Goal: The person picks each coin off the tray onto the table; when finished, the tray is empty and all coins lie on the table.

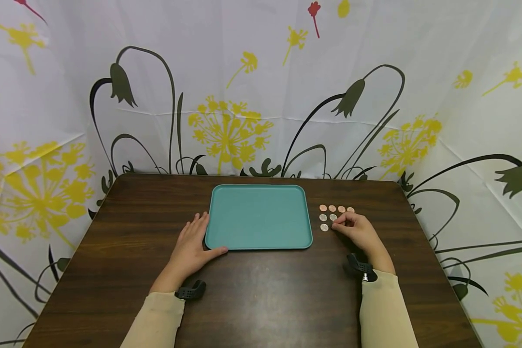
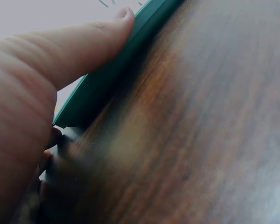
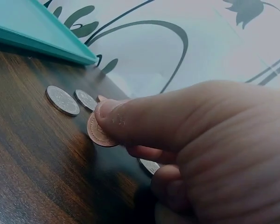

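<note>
My right hand (image 1: 361, 235) pinches a copper coin (image 3: 97, 134) between thumb and fingertips, tilted up above the table in the right wrist view. Around it lie coins in rows: copper coins (image 1: 332, 208) at the back, silver coins (image 1: 323, 218) nearer me. Another silver coin (image 3: 150, 166) shows partly beneath the fingers. A teal tray (image 1: 261, 217) lies flat to the left of the coins, with nothing on it. At its front left corner rests my left hand (image 1: 190, 253), fingers extended along the side and thumb against the front rim (image 2: 109, 74).
The dark wooden table (image 1: 265, 299) carries the tray and coins. Behind it and along the sides hangs a white curtain (image 1: 261, 87) with printed flowers. Each wrist wears a black band, the left band (image 1: 191, 290) and the right band (image 1: 360, 267).
</note>
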Motion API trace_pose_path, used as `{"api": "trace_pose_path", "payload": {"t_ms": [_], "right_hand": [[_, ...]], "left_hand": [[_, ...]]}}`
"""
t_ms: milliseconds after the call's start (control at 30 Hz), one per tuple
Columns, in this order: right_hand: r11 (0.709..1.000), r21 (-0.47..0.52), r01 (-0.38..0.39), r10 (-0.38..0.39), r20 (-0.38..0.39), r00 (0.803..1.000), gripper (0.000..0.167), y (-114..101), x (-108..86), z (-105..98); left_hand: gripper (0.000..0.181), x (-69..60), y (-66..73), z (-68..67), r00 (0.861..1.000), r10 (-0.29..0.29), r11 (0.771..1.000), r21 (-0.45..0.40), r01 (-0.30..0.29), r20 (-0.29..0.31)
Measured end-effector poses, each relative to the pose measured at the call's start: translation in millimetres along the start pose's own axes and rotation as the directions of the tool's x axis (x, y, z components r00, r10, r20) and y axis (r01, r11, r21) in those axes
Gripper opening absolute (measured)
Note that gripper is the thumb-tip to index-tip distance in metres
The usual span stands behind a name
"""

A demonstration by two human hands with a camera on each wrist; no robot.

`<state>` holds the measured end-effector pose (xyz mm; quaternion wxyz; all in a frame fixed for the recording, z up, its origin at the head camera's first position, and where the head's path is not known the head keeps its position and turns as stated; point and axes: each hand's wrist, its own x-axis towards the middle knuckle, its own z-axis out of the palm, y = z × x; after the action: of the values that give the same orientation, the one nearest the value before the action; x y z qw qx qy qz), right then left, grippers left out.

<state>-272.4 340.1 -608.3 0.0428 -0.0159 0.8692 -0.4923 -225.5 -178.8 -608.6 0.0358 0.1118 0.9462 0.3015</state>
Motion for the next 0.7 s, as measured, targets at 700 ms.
{"api": "trace_pose_path", "payload": {"t_ms": [700], "right_hand": [[0.994, -0.106, 0.032, -0.029, 0.035, 0.999, 0.014, -0.5, 3.0, 1.5]], "left_hand": [[0.124, -0.1, 1.1, -1.0, 1.0, -0.002, 1.0, -0.002, 0.002, 0.0]]}}
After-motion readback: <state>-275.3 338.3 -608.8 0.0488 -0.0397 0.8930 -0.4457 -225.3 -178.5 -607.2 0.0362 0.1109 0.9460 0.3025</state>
